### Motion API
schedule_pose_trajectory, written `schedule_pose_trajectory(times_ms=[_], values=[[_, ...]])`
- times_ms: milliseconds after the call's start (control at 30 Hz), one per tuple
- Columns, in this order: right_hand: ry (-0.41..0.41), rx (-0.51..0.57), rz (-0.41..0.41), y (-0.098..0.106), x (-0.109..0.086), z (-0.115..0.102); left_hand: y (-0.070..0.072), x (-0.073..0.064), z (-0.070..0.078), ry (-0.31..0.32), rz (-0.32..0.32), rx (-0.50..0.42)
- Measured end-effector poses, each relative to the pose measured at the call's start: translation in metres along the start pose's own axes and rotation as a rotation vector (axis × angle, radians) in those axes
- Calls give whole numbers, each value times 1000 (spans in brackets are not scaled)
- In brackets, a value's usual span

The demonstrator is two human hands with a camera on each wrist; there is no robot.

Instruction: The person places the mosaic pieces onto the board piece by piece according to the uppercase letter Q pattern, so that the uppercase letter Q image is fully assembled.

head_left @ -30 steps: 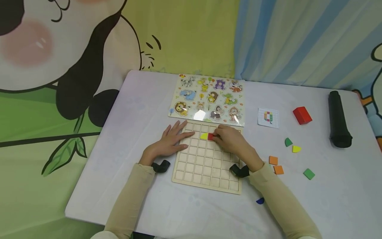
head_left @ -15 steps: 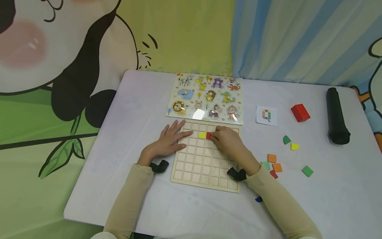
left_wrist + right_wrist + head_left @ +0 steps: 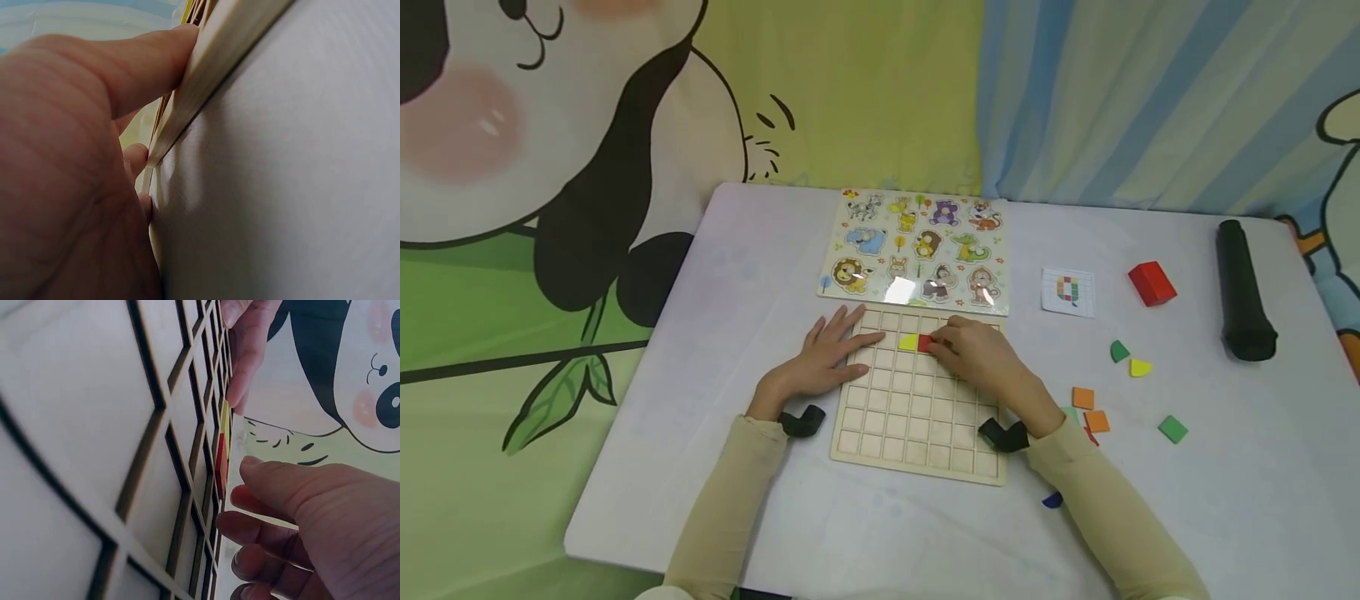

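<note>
A wooden grid board [image 3: 895,417] lies flat on the table. In its upper rows sit a yellow quarter-round tile [image 3: 908,342] and, touching its right side, a red square tile [image 3: 925,343]. My left hand [image 3: 816,362] rests on the board's left edge, fingers spread; in the left wrist view the thumb [image 3: 150,62] lies against the wooden rim. My right hand [image 3: 981,354] is at the red tile's right side. In the right wrist view its thumb and loosely bent fingers [image 3: 240,526] hover by the red tile [image 3: 221,465], with nothing visible between them; fingertip contact is unclear.
Loose tiles lie to the right: orange squares [image 3: 1096,421], a green square [image 3: 1173,429], green and yellow quarter-rounds [image 3: 1140,367], a blue piece [image 3: 1053,500]. A pattern card [image 3: 1068,292], red block [image 3: 1152,284], black cylinder [image 3: 1245,292] and animal puzzle [image 3: 917,250] stand beyond.
Both hands stay nearly where they were, with the right fingers still beside the red tile. The head view has shifted slightly; no tile has visibly moved.
</note>
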State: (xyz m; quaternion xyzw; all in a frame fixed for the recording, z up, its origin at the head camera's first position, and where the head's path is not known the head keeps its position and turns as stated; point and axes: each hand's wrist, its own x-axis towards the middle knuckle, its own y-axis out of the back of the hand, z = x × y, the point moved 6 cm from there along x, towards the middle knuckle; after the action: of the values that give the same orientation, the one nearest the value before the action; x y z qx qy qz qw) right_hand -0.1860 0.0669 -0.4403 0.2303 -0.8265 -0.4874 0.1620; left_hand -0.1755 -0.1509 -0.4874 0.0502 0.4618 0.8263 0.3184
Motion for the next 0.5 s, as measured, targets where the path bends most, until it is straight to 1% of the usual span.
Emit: schedule_pose_trajectory(times_ms=[300,500], values=[[-100,-26,8,15,-16,16,-1,1,0,13,-5,-12],[-150,-29,29,27,-32,31,1,0,2,20,-15,-12]])
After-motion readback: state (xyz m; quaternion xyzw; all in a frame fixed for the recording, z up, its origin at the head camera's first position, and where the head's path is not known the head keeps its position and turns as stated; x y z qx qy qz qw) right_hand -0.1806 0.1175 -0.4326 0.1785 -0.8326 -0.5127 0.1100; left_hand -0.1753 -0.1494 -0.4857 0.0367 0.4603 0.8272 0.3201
